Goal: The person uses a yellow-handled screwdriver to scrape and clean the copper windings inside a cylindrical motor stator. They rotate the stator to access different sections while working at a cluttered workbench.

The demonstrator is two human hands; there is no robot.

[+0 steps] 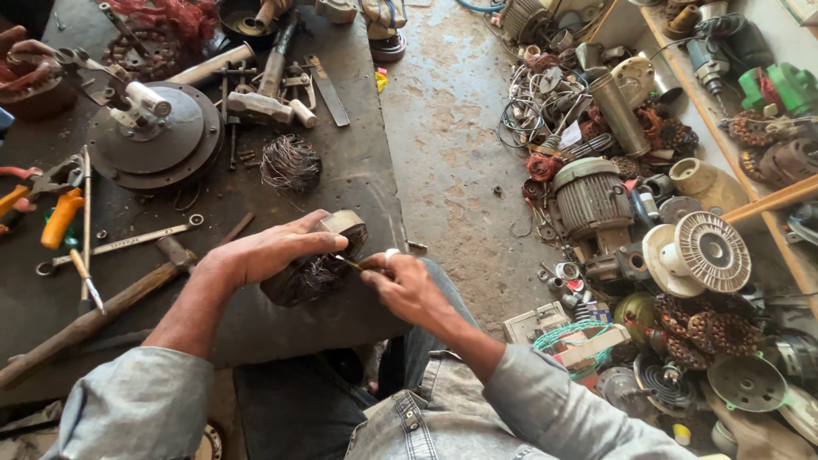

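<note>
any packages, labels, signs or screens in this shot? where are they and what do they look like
No signs or screens show.
Small yellow tag or scrap: on the dark mat's right edge, far side, crumpled, bright yellow.
White paper slip: in the parts heap on the right, among wire coils, small and pale.
Pale flat box-like piece: on the floor beside the person's right arm, squarish, off-white; whether it is packaging cannot be told.

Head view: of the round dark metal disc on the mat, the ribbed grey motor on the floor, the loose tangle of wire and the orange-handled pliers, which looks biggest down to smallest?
1. Round dark metal disc.
2. Ribbed grey motor.
3. Orange-handled pliers and tangle of wire look much alike; I would not rank them.
</note>
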